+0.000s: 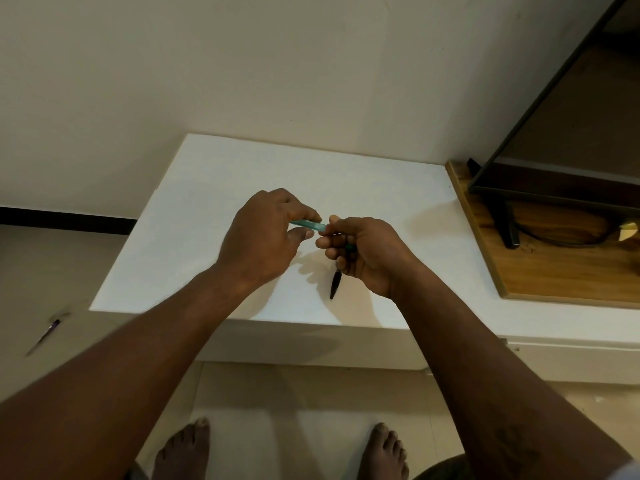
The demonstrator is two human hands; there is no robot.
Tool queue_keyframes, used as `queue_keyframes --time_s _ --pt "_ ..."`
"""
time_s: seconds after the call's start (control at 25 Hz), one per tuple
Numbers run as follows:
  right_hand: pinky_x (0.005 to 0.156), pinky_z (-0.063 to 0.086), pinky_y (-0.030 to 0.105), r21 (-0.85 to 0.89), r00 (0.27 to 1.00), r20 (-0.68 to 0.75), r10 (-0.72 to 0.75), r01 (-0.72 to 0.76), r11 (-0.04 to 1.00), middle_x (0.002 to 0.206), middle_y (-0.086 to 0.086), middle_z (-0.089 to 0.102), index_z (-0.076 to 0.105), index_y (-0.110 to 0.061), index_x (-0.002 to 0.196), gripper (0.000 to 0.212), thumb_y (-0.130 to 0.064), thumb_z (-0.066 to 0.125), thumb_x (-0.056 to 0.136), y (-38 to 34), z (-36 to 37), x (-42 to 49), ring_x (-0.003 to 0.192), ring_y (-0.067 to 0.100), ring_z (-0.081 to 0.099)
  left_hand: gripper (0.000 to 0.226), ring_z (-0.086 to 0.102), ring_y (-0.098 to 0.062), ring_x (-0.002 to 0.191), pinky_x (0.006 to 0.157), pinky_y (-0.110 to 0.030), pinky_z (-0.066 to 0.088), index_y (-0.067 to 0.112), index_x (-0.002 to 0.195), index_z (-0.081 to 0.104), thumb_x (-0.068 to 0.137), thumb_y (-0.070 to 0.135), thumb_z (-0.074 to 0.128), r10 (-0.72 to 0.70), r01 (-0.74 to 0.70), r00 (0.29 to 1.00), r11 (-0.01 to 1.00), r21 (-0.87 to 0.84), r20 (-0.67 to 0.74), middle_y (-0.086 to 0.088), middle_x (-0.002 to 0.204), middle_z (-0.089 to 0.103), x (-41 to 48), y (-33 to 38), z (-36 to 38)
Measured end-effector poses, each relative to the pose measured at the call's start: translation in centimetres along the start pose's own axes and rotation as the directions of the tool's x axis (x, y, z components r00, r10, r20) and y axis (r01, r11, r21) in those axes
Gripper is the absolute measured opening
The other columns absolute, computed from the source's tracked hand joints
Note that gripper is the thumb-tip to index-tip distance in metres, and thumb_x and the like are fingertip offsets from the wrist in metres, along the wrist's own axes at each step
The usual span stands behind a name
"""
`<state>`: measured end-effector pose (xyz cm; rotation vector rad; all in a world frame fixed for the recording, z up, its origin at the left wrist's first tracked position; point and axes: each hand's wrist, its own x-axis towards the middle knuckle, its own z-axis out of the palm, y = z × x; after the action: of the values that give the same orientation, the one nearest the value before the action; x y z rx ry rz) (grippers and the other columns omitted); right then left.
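Counts: 1 teal pen piece (308, 225), 1 dark pen (336, 285), 1 floor pen (46, 336) off the white table (207, 202) left edge, 1 TV (561, 140), 2 hands: left hand (263, 237), right hand (367, 252).

Left forearm (138, 344) and right forearm (464, 341) bare, reaching forward and converging. Left hand (266, 233): back up, thumb and fingertips pinching a teal pen barrel (309, 224). Right hand (367, 252): palm turned left, fingers (326, 241) curled round a dark pen piece (336, 285). Fingertips of both hands nearly meet. Bare feet (183, 448) below.
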<state>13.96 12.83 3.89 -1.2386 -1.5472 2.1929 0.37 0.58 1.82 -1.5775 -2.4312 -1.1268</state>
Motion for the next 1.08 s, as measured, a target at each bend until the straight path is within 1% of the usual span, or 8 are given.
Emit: queue_keyframes --time_s 0.12,0.32,0.52,0.68,0.8,0.92,1.04,1.08 --pt "0.056 0.050 0.022 -0.020 1.000 0.001 0.006 -0.006 1.000 0.080 0.007 0.076 0.074 -0.003 0.111 0.025 -0.015 0.053 0.106 0.06 0.03 0.00 0.058 0.012 0.063 0.025 0.055 -0.021 0.101 0.078 -0.028 0.041 0.023 0.117 0.079 0.093 0.018 0.075 0.071 -0.071 0.997 0.989 0.126 0.002 0.002 0.110 0.071 -0.12 -0.05 0.04" --pt "0.058 0.050 0.021 -0.034 0.999 0.028 0.017 -0.016 0.999 0.079 0.006 0.077 0.073 -0.004 0.102 0.030 -0.017 0.048 0.110 0.23 0.16 0.01 0.060 0.012 0.064 0.029 0.052 -0.024 0.101 0.072 -0.034 0.048 0.021 0.122 0.077 0.094 0.014 0.072 0.168 -0.175 0.985 0.961 0.216 0.051 0.002 0.108 0.069 -0.09 -0.36 -0.40" --pt "0.058 0.051 0.021 -0.043 0.999 0.031 0.019 -0.018 0.999 0.079 0.005 0.078 0.073 -0.003 0.104 0.032 -0.016 0.045 0.110 0.40 0.18 0.07 0.060 0.011 0.066 0.038 0.057 -0.023 0.098 0.076 -0.034 0.049 0.022 0.128 0.071 0.091 0.020 0.077 0.174 -0.175 0.984 0.966 0.191 0.020 0.001 0.106 0.074 0.02 -0.36 -0.43" --pt "0.059 0.051 0.022 -0.024 1.000 0.019 0.016 -0.015 1.000 0.079 0.007 0.078 0.071 -0.001 0.111 0.030 -0.014 0.044 0.110 0.41 0.13 0.15 0.060 0.012 0.066 0.022 0.055 -0.020 0.093 0.072 -0.039 0.052 0.024 0.111 0.075 0.089 0.021 0.078 0.193 -0.196 0.981 0.963 0.185 0.038 0.005 0.102 0.074 -0.06 -0.42 -0.39" --pt "0.060 0.050 0.022 -0.017 1.000 0.017 0.011 -0.011 1.000 0.081 0.008 0.078 0.071 -0.001 0.111 0.029 -0.014 0.044 0.111 0.39 0.13 0.12 0.061 0.013 0.066 0.036 0.059 -0.022 0.096 0.074 -0.039 0.054 0.024 0.124 0.071 0.089 0.022 0.078 0.184 -0.184 0.983 0.965 0.185 0.018 0.003 0.105 0.075 -0.09 -0.53 -0.29" --pt "0.058 0.050 0.021 -0.013 1.000 0.016 0.008 -0.008 1.000 0.080 0.008 0.077 0.071 -0.002 0.109 0.029 -0.013 0.044 0.111 0.32 0.08 0.01 0.060 0.013 0.065 0.030 0.058 -0.022 0.095 0.072 -0.041 0.054 0.023 0.120 0.074 0.090 0.023 0.077 0.201 -0.203 0.979 0.959 0.200 0.027 0.003 0.105 0.075 -0.12 -0.47 -0.27" --pt "0.057 0.050 0.021 -0.011 1.000 0.013 0.010 -0.010 1.000 0.078 0.007 0.078 0.071 -0.003 0.106 0.029 -0.013 0.044 0.110 0.20 0.00 -0.04 0.059 0.012 0.065 0.040 0.058 -0.021 0.094 0.071 -0.040 0.054 0.023 0.128 0.069 0.089 0.024 0.078 0.182 -0.178 0.983 0.966 0.186 -0.007 0.005 0.103 0.074 -0.14 -0.45 -0.38" --pt "0.057 0.050 0.021 -0.011 1.000 0.012 0.011 -0.010 1.000 0.077 0.007 0.078 0.071 -0.003 0.105 0.029 -0.013 0.044 0.110 0.18 -0.01 -0.04 0.058 0.012 0.065 0.038 0.057 -0.021 0.093 0.070 -0.041 0.054 0.023 0.126 0.071 0.089 0.023 0.078 0.185 -0.181 0.983 0.967 0.182 -0.008 0.005 0.103 0.074 -0.13 -0.44 -0.39"
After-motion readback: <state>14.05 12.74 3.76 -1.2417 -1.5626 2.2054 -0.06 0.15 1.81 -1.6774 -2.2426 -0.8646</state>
